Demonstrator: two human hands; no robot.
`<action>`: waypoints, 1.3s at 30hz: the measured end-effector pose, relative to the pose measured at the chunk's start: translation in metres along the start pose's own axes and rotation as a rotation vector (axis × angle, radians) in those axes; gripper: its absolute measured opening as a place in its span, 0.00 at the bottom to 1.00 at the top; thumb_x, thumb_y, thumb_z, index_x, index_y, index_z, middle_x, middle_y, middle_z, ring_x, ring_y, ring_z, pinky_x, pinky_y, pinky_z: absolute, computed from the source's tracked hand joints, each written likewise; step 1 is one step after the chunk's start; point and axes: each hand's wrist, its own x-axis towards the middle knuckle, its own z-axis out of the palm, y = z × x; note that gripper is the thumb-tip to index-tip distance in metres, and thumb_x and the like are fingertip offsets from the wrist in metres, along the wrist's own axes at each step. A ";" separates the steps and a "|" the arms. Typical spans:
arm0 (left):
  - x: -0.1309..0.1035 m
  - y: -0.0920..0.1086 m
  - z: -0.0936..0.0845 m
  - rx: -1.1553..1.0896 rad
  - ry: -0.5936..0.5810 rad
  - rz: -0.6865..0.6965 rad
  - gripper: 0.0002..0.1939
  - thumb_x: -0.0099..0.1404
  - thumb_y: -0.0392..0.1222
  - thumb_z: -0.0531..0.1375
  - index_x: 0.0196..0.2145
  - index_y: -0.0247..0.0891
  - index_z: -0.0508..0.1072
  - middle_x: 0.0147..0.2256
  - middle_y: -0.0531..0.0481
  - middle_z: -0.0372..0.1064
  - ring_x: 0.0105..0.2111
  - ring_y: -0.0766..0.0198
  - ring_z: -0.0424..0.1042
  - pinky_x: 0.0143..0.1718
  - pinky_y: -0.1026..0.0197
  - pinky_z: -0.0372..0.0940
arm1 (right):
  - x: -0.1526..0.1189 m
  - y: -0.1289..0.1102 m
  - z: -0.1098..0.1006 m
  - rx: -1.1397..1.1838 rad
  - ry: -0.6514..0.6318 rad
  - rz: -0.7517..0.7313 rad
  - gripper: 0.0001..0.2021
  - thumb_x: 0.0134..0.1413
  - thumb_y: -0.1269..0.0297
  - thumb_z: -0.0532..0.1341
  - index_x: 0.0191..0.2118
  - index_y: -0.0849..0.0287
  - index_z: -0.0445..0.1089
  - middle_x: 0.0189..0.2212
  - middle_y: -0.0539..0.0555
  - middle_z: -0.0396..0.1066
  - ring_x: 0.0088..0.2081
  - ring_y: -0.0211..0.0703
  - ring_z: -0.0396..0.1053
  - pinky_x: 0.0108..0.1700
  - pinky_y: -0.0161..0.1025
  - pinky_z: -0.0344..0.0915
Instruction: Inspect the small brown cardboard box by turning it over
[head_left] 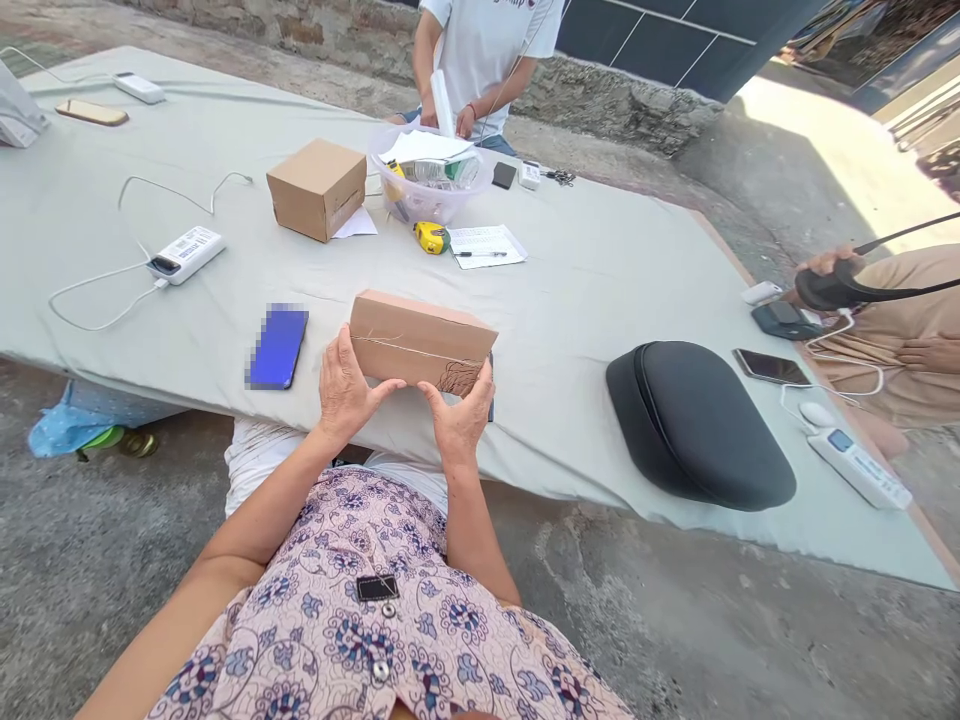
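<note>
Both hands clasp the box [420, 343] — left hand [343, 392] and right hand [459, 420] gripping its near edge. Best I keep thumbs spread, grip even — so it stays level.

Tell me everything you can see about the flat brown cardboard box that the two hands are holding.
The flat brown cardboard box is a closed, plain rectangular carton, longer than tall, with a thin pale string or line running across its front face and a dark scribbled mark at its lower right corner. It sits tilted at the near edge of the grey cloth-covered table. The left hand grips its lower left end, the right hand its lower right. A dark flat thing shows behind its right end.
</note>
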 end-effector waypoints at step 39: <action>0.010 -0.017 -0.021 -0.096 0.017 -0.067 0.43 0.62 0.76 0.56 0.61 0.38 0.64 0.56 0.32 0.71 0.51 0.43 0.76 0.44 0.51 0.72 | 0.012 0.002 -0.021 0.218 -0.105 -0.019 0.29 0.62 0.41 0.56 0.58 0.57 0.70 0.44 0.59 0.77 0.39 0.45 0.73 0.44 0.43 0.72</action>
